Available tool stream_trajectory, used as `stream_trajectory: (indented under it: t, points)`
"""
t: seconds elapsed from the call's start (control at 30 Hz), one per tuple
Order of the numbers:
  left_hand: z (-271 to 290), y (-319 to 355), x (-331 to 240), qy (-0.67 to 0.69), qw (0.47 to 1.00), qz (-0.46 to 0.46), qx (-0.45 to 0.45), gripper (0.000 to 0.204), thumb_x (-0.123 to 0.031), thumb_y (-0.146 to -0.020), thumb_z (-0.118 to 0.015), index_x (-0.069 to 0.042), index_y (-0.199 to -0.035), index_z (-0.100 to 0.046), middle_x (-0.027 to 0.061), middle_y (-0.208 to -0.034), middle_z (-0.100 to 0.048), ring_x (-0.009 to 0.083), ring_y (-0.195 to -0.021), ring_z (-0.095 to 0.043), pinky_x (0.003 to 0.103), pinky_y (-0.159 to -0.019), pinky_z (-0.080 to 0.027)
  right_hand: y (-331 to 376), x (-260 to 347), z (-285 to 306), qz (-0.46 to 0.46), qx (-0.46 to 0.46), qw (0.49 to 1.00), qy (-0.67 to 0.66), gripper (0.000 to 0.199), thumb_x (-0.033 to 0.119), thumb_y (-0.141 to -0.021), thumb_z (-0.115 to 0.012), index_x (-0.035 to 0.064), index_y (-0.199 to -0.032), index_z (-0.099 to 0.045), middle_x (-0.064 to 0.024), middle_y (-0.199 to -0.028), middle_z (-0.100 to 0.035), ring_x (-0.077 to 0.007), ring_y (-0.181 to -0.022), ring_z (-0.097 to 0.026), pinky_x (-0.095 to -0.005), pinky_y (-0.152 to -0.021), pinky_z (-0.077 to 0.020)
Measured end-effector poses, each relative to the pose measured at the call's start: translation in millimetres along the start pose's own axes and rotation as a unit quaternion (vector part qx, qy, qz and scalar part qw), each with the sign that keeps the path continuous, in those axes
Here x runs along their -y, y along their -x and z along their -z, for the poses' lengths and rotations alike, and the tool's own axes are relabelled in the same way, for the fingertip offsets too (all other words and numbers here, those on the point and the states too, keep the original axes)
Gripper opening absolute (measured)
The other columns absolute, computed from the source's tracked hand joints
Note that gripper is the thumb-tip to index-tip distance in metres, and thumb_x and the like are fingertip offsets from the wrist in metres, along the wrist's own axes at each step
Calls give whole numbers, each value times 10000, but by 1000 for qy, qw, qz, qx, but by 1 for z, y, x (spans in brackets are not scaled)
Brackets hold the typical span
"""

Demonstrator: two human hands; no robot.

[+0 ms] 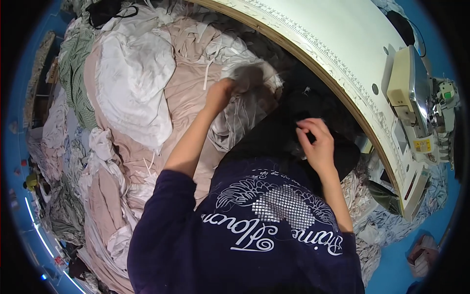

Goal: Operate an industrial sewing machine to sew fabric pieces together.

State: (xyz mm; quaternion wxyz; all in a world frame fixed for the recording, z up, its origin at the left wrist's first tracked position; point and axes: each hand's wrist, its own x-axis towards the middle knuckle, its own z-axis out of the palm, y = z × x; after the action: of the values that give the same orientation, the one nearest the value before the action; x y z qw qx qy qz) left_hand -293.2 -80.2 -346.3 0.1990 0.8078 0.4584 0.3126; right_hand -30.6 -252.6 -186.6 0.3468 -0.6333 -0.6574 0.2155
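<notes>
Head view: left hand (220, 93) stretched out to the heap, fingers closed on a grey sheer cloth (249, 78), blurred at the grip. Right hand (317, 142) closer to the body, fingers curled and pinched on black fabric (289, 132) that lies across the lap, under the table (342, 44) edge. Grey cloth sits on top of the pile of beige and white garments (147, 83), just left of the black fabric. Pile fills the left half, down to the floor (406, 264). Curved pale table runs top centre to right, ruler marks along its rim. Sewing machine (416, 108) on the table's right end, well apart from both hands. Dark purple printed shirt (245, 235) in the foreground.
</notes>
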Motion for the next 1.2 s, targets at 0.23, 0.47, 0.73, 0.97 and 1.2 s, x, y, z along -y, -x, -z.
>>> stream_trajectory:
  t: [0.23, 0.47, 0.73, 0.97, 1.2]
  points:
    - [105, 33, -193, 410, 881, -24, 234, 61, -37, -804, -589, -1, -854, -581, 101, -702, -550, 242, -627, -548, 314, -588, -427, -27, 10, -44, 207, 116, 971, 20, 438, 115, -720, -631, 53, -1146, -551, -116, -1115, -570, -280, -1044, -529, -371, -903, -397]
    - [148, 46, -174, 502, 827, -20, 252, 111, -35, -786, -629, 2, -885, -597, 54, -709, -579, 190, -698, -572, 291, -663, -443, -22, 35, -40, 152, 142, 972, -110, 196, 116, -698, -643, 52, -882, -618, -131, -810, -628, -299, -740, -615, -334, -626, -473]
    - [142, 11, -137, 107, 994, -10, 32, 584, -129, -798, -568, -40, -1319, -322, 175, -1237, -434, 314, -1145, -447, 365, -907, -409, -120, 162, -19, 343, 88, 900, -253, 338, 101, -750, -641, 1, -1067, -580, -101, -910, -632, -179, -814, -606, -284, -759, -476]
    - [366, 7, -8, -435, 825, -37, -358, 347, -124, -789, -593, -18, -1092, -461, 127, -947, -509, 263, -828, -497, 345, -672, -419, -131, 136, 45, 311, 81, 926, -197, 491, 299, -795, -655, 10, -1175, -545, -147, -1063, -615, -215, -972, -596, -304, -846, -476]
    - [403, 71, -93, -770, 273, -62, -573, 150, -119, -781, -617, 4, -864, -600, 78, -656, -584, 213, -512, -547, 324, -438, -429, -79, -13, 19, -54, 195, 975, -93, 237, 82, -832, -626, -17, -1045, -596, 31, -716, -520, -34, -669, -467, -196, -630, -412]
